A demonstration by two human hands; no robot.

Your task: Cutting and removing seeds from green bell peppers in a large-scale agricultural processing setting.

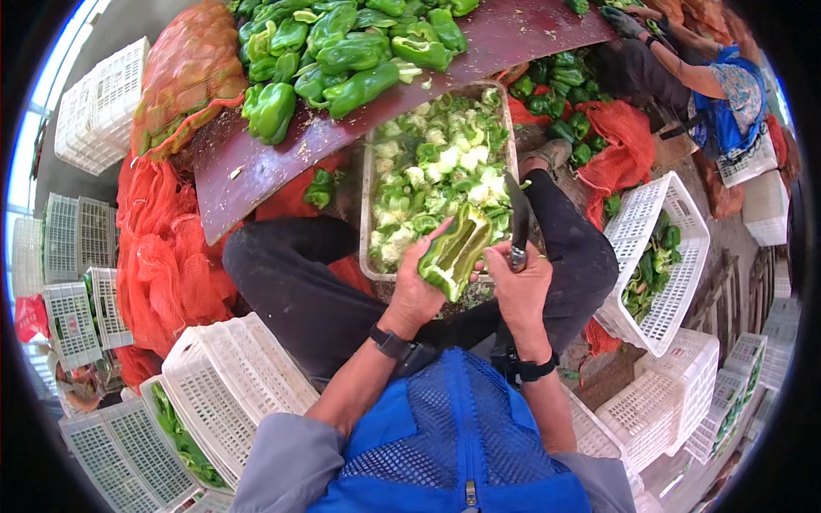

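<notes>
My left hand holds a green bell pepper that is cut open lengthwise, its hollow inside facing up. In my right hand is a knife, gripped by its handle with the dark blade pointing away from me; the thumb of that hand is close to the pepper's right edge. Beneath and beyond both hands, between my legs, lies a shallow white tray full of pale pepper cores and green scraps. A heap of green peppers rests on the dark red board beyond the tray.
Red mesh sacks lie at the left, below a filled orange mesh sack. A white plastic crate with pepper pieces is tilted at my right. Stacked white crates stand at the lower left. A co-worker sits at the upper right.
</notes>
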